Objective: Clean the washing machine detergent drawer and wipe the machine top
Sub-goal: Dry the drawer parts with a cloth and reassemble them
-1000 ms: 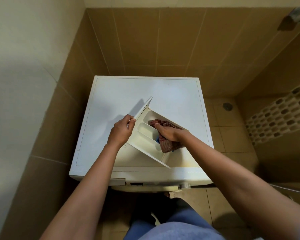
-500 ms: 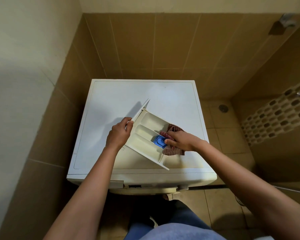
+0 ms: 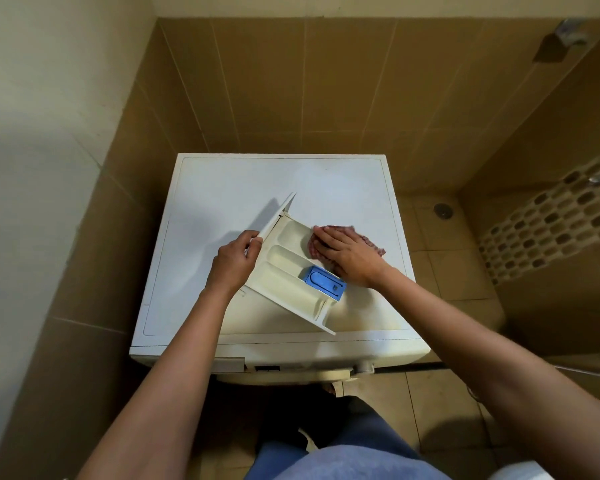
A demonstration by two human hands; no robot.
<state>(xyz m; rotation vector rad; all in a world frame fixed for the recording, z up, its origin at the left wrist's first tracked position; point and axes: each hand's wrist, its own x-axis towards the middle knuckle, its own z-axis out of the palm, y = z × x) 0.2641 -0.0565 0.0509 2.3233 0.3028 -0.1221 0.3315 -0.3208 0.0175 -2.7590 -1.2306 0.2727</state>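
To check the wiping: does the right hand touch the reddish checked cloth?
Touching. The head view shows the right hand flat upon the reddish checked cloth; the left hand grips the white plastic drawer.

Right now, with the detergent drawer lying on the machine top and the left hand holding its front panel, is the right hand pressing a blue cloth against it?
Not quite: the head view shows the cloth under the right hand is reddish and checked, not blue. The blue part is the insert in the detergent drawer. The rest is right.
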